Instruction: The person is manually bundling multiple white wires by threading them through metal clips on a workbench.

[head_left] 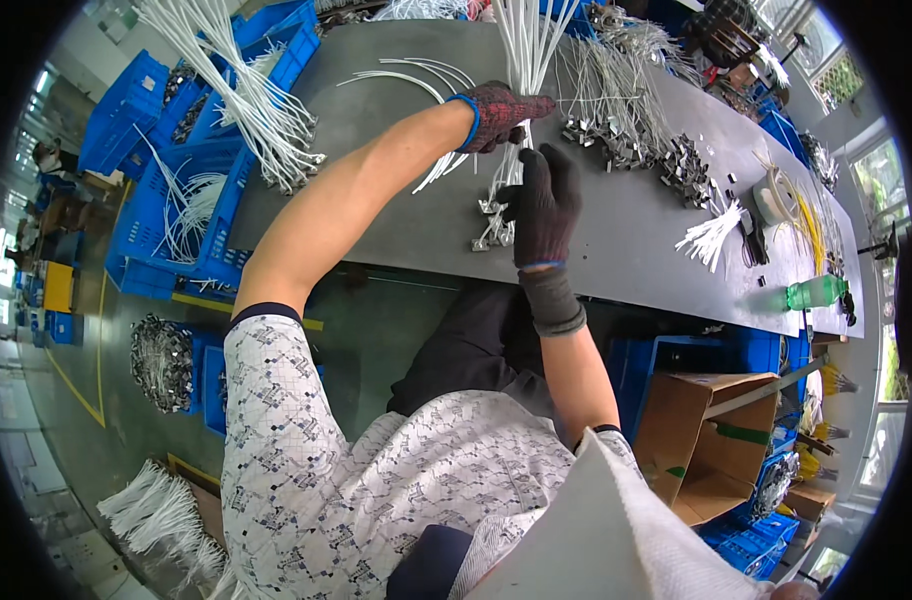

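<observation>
My left hand (pixel 511 115), in a dark red and black knit glove with a blue cuff, is wrapped round an upright bundle of white cables (pixel 528 55). Small metal pieces (pixel 492 228) sit at the bundle's lower ends, by the table's near edge. Just below and right of that grip is my right hand (pixel 548 205), in a dark glove, its thumb and fingers apart beside the bundle. Several loose white cables (pixel 406 76) curve across the grey table (pixel 376 215) to the left.
A large white cable bundle (pixel 261 115) lies at the table's left edge, by a blue crate (pixel 141 240). Rightward are thin wires with metal ends (pixel 616 115), dark metal pieces (pixel 686 178), short white strips (pixel 711 238) and a green bottle (pixel 816 292). A cardboard box (pixel 706 435) stands below.
</observation>
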Motion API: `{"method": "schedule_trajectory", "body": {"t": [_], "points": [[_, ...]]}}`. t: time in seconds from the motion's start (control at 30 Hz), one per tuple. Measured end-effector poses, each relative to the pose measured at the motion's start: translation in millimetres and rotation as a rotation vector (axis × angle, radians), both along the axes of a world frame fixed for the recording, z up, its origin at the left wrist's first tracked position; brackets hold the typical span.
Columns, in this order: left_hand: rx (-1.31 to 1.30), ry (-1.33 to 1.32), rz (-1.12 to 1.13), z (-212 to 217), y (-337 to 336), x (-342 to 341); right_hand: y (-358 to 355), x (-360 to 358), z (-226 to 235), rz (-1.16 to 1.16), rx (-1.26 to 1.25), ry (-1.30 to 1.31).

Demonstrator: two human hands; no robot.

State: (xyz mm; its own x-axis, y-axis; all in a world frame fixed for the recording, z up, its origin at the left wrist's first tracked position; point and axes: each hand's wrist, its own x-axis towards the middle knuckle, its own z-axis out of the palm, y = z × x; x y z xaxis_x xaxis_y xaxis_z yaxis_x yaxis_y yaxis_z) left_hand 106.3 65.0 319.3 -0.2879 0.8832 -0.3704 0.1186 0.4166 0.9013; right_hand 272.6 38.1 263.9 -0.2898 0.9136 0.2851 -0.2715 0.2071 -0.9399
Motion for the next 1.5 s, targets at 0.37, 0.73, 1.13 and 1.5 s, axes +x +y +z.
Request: {"method": "schedule_trajectory", "body": {"t": [0.37, 0.73, 1.13, 1.5], "points": [[0.273, 0.746, -0.252, -26.0, -12.5, -3.3, 50.7, 37.8, -22.2, 0.338, -0.292, -0.006], [0.467, 0.378, -0.044, -75.7, -17.3, -26.2, 76.3, 64.0, -5.0, 0.442, -0.092, -0.325], [0.232, -0.357, -0.32, -27.3, 44.1, -8.4, 165.9, 41.6, 29.2, 0.14, 0.774, -0.53], [0.447, -0.575, -0.214, -54.6, 50.5, -9.0, 142.9, 47.8, 11.0, 0.473, 0.032, -0.411]]}}
